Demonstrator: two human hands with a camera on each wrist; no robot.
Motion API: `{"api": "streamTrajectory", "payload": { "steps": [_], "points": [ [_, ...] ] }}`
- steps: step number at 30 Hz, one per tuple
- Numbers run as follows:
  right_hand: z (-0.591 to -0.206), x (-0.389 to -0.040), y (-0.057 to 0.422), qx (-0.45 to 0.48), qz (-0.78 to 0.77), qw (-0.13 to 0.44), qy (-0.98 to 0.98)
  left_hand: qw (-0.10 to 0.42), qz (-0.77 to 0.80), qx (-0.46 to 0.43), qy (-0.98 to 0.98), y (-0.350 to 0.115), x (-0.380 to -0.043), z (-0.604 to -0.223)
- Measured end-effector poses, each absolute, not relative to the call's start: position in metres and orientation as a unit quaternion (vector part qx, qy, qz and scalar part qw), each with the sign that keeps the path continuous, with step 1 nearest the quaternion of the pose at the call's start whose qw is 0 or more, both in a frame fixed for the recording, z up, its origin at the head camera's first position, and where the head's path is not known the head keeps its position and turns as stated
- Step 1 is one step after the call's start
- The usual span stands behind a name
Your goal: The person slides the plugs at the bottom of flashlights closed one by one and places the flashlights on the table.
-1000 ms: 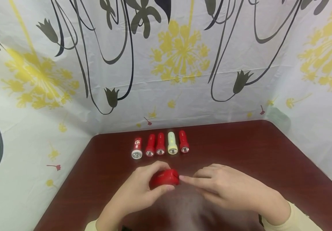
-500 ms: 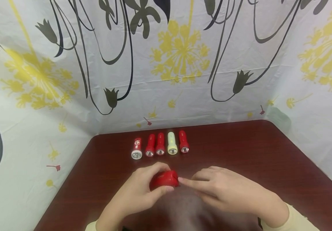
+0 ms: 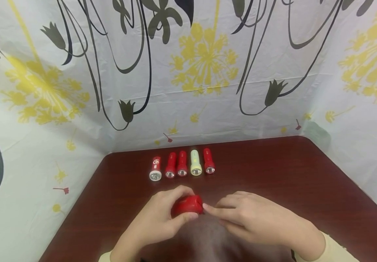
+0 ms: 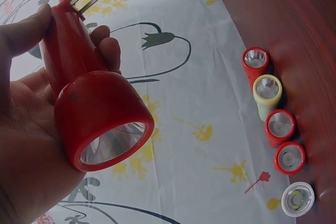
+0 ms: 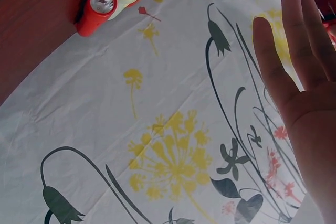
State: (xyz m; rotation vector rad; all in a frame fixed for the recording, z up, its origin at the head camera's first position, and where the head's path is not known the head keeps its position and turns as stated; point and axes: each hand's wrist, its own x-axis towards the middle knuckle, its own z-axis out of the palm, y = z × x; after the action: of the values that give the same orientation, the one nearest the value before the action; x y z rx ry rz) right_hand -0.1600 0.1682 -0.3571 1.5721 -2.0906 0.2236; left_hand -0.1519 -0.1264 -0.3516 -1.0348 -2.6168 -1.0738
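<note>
My left hand (image 3: 155, 218) grips a red flashlight (image 3: 189, 204), thumb on one side and fingers curled round the other. In the left wrist view the flashlight's wide clear lens (image 4: 115, 142) faces the camera, and two metal plug prongs (image 4: 86, 3) stick out at its tail end. My right hand (image 3: 250, 218) is at the tail end, its index fingertip (image 3: 206, 207) at or touching that end; exact contact is hard to tell. The right wrist view shows the straight fingers (image 5: 273, 56) of that hand with part of the red flashlight beyond them.
Several flashlights stand in a row at the back of the dark red table (image 3: 257, 167): a red one with a white rim (image 3: 156, 165), red ones (image 3: 171, 163), and a pale yellow-green one (image 3: 195, 160). A flower-patterned cloth (image 3: 204, 120) hangs behind the table.
The right hand has shifted slightly down, its index finger staying at the flashlight's tail end. The left hand and the held flashlight have barely moved. The row of flashlights is the same.
</note>
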Motion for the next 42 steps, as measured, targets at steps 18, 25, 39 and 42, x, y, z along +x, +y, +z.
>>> {"api": "streamTrajectory", "payload": {
  "steps": [18, 25, 39, 42],
  "points": [
    [-0.357, -0.158, 0.165, 0.572, 0.123, 0.248, -0.772, 0.066, -0.381, -0.351, -0.853, -0.123, -0.15, -0.351],
    [-0.355, -0.158, 0.162, 0.57, 0.14, 0.264, -0.765, 0.05, -0.398, -0.399, -0.825, -0.12, -0.15, -0.353],
    [-0.356, -0.157, 0.164, 0.555, 0.131, 0.265, -0.778, 0.039, -0.443, -0.381, -0.811, -0.113, -0.147, -0.355],
    [-0.356, -0.157, 0.164, 0.551, 0.136, 0.266, -0.779, 0.025, -0.453, -0.366, -0.812, -0.11, -0.146, -0.355]
  ]
}}
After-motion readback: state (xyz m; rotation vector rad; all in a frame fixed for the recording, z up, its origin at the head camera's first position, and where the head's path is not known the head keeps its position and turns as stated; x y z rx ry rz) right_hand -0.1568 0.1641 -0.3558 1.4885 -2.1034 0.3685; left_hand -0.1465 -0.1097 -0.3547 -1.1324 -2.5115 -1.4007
